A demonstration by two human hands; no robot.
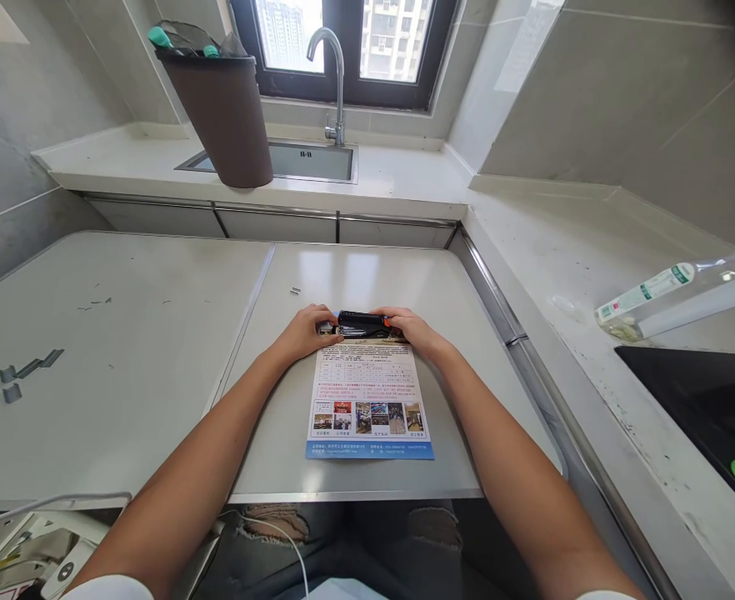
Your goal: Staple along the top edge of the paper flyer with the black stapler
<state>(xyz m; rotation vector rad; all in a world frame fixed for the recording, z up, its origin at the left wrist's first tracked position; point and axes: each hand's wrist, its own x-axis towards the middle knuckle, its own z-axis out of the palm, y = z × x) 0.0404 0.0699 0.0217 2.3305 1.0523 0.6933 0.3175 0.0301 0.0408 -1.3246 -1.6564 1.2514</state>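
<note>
A printed flyer [367, 387] with a blue bottom band and small photos lies flat on the white table. Across its top edge rests a black stapler [362, 319], an orange-red spot near its right end. My left hand [308, 332] is closed at the stapler's left end, thumb in front; whether it also pinches the paper I cannot tell. Around the right end, my right hand [414, 329] has its fingers closed on the stapler. Short pieces of staples [295, 291] lie just beyond my left hand. Grey staple strips [30, 368] are scattered on the table's left part.
The white folding table [155, 350] has a seam left of the flyer. A brown bin [217, 121] stands by the sink [311, 160] and tap [340, 83]. On the right counter are a clear bottle [680, 292] lying tilted and a black hob [705, 400].
</note>
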